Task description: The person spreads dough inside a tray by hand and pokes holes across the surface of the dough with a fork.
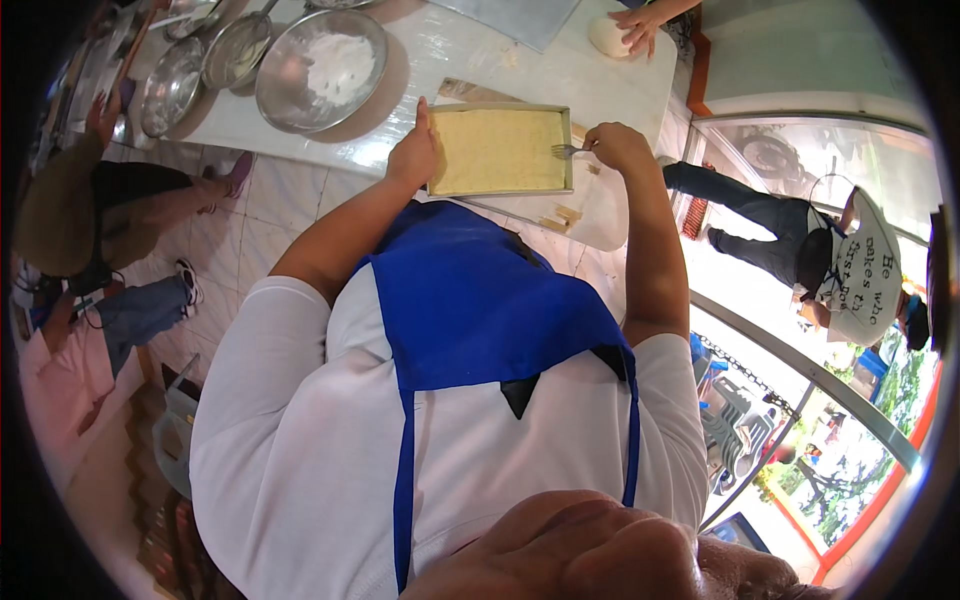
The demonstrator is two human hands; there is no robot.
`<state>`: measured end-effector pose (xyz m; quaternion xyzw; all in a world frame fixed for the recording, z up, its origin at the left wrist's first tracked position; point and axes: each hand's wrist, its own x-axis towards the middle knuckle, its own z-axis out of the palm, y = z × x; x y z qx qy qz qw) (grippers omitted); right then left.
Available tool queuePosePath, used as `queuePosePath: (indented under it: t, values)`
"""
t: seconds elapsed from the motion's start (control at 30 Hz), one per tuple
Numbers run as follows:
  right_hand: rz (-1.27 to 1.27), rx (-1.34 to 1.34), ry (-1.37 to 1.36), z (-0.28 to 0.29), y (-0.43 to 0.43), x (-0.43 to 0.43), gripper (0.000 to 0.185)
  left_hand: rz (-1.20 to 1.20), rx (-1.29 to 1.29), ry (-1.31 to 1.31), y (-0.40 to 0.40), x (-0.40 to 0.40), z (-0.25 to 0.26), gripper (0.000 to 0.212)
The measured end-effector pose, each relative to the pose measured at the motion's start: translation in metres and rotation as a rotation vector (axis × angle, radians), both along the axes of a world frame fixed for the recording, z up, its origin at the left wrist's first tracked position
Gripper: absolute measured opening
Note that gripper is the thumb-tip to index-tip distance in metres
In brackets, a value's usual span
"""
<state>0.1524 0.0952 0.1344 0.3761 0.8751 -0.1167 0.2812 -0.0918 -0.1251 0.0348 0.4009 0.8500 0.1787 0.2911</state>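
A rectangular metal baking pan [568,154] stands at the near edge of the table, lined with a flat layer of pale yellow dough [495,150]. My left hand [414,154] grips the pan's left side, thumb pointing up along the wall. In my right hand [621,146] is a fork [568,151], its tines over the dough near the right end of the pan. Faint marks show on the dough's surface; whether the tines touch it I cannot tell. Under the pan lies a board [480,91], partly hidden.
A large metal bowl [322,71] with white flour stands left of the pan, beside smaller metal bowls [171,86]. At the table's [450,52] far right another person's hand [641,26] rests on a dough ball [609,37]. Other people stand left and right. Brownish strips [561,219] lie near the front edge.
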Motion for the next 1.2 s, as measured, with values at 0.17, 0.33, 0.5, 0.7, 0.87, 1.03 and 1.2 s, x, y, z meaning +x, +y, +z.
queuePosePath:
  t: [0.17, 0.33, 0.5, 0.7, 0.87, 1.03, 1.2]
  values:
    - [0.028, 0.066, -0.082, -0.003, -0.009, -0.013, 0.022, -0.006, -0.024, -0.004, 0.002, 0.000, 0.002, 0.065]
    - [0.031, 0.050, -0.029, 0.013, -0.007, -0.012, 0.022, -0.005, -0.046, 0.000, 0.000, -0.001, 0.000, 0.065]
    - [0.041, 0.041, -0.024, 0.022, -0.004, -0.010, 0.025, 0.011, -0.055, -0.007, 0.001, -0.002, -0.002, 0.065]
    - [0.007, -0.007, -0.067, 0.009, -0.006, -0.008, 0.025, -0.006, -0.032, -0.011, 0.002, -0.001, 0.002, 0.064]
    - [0.012, -0.003, -0.048, 0.004, -0.010, -0.005, 0.024, -0.003, -0.046, -0.004, 0.001, 0.000, 0.004, 0.064]
    - [0.070, 0.057, -0.060, 0.001, -0.017, -0.007, 0.022, -0.006, -0.022, 0.014, 0.001, 0.001, -0.001, 0.065]
    - [0.003, 0.041, -0.079, 0.010, -0.016, -0.009, 0.020, -0.002, -0.074, -0.012, 0.003, 0.001, 0.006, 0.065]
